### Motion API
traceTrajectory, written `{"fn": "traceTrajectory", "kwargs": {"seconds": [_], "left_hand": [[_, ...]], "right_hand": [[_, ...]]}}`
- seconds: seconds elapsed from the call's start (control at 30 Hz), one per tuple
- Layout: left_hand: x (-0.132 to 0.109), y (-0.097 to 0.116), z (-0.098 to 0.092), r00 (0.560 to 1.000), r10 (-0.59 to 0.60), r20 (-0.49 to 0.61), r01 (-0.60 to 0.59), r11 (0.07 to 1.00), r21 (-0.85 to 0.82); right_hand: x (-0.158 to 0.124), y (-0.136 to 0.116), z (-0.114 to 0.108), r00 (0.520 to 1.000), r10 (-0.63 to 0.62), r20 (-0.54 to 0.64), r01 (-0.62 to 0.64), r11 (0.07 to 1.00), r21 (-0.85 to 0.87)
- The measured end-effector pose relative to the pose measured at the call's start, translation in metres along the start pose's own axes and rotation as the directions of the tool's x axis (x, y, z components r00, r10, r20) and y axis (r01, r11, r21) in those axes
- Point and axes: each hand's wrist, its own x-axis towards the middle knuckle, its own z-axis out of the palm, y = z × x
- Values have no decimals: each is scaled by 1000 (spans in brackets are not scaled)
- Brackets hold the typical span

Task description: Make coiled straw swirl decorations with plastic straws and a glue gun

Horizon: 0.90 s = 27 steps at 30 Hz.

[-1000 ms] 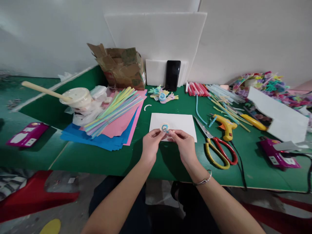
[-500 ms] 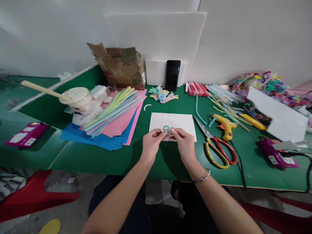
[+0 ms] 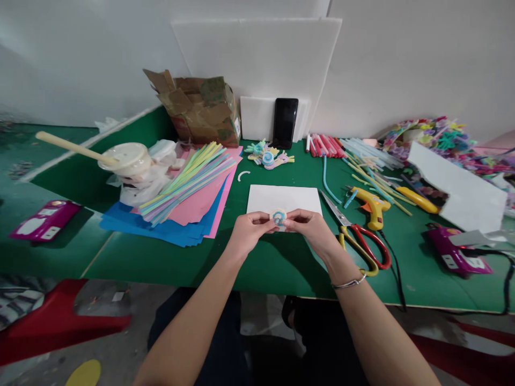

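A small rolled coil of blue and cream strips [image 3: 278, 216] is pinched between the fingertips of both hands, just above the near edge of a white sheet [image 3: 284, 199] on the green table. My left hand [image 3: 250, 231] grips it from the left with thumb and fingers closed. From the right, my right hand [image 3: 313, 229] holds the same coil; a thin bracelet sits on that wrist. Red-and-yellow scissors [image 3: 361, 244] lie just right of my right hand.
A yellow glue gun [image 3: 373, 205] and loose coloured sticks [image 3: 364, 158] lie at right. Stacked pink and blue paper [image 3: 189, 212] with pastel strips [image 3: 189, 177] lies at left, beside a lidded cup [image 3: 125, 158]. A torn cardboard box [image 3: 201, 110], a phone [image 3: 285, 123] and finished coils [image 3: 267, 156] stand behind.
Both hands have drawn the coil slightly nearer me and lower, and my right hand has turned so its wrist lies further right.
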Motion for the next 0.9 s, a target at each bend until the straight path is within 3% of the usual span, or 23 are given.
{"fn": "traceTrajectory", "kwargs": {"seconds": [0.5,0.9], "left_hand": [[2,-2,-2,997,53,-65,-48,996,72],[3,-6,4,984,99,-151,-104,994,-28]], "right_hand": [[1,8,7,991,-97,-87,86,989,-123],[-2,12,16,965,-198,-173,183,978,-103]]}}
